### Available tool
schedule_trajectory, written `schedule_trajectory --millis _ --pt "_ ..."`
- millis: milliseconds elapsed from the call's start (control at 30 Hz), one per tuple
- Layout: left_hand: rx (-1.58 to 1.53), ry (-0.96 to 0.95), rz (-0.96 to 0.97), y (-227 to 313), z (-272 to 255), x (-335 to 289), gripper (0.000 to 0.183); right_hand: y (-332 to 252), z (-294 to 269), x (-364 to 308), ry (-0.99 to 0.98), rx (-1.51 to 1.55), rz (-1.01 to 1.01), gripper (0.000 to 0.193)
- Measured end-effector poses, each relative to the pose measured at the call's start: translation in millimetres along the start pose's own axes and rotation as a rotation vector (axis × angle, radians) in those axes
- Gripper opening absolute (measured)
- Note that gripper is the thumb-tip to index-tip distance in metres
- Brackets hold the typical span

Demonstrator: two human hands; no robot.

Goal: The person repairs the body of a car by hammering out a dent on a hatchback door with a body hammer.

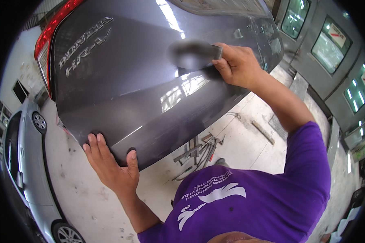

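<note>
A dark grey, glossy car tailgate (129, 93) stretches across the view before me, with raised chrome lettering at its upper left. My left hand (117, 170) rests on its lower left corner, fingers stretched out and thumb apart. Farther right, my right hand (239, 65) is closed on a flat dark grey piece (217, 52), pinched between thumb and fingers and held against or just over the panel. Left of that piece is a blurred dark oval with a pale middle; whether it belongs to the held piece or to the paint, I cannot tell.
Several long-handled metal tools (198, 152) lie on the pale floor below the tailgate, near a bar (263, 132). A silver car (30, 154) stands at the left. Grey panels with windows (332, 44) line the right side. A red tail light (54, 34) borders the tailgate.
</note>
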State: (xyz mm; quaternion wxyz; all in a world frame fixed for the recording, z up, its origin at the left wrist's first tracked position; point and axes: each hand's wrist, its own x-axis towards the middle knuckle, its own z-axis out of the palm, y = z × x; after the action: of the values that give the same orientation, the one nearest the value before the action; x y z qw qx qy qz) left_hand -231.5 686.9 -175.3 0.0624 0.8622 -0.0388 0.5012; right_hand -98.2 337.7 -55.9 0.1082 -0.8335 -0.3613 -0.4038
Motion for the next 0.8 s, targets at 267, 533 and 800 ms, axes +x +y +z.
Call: schedule_trajectory --millis 267,533,800 --pt "-0.008 -0.024 -0.015 -3.4 -5.9 -1.8 0.069 -14.6 -10.4 6.3 0.306 0.152 -0.109 0.022" --pt "-0.036 -0.028 -0.031 -1.6 -4.6 -4.0 0.070 -18.2 -22.8 8.1 0.136 0.058 0.020 0.027" --pt "-0.001 -0.019 -0.035 -0.3 -6.7 -4.3 0.071 -18.8 -16.4 14.6 0.092 -0.037 0.002 0.029"
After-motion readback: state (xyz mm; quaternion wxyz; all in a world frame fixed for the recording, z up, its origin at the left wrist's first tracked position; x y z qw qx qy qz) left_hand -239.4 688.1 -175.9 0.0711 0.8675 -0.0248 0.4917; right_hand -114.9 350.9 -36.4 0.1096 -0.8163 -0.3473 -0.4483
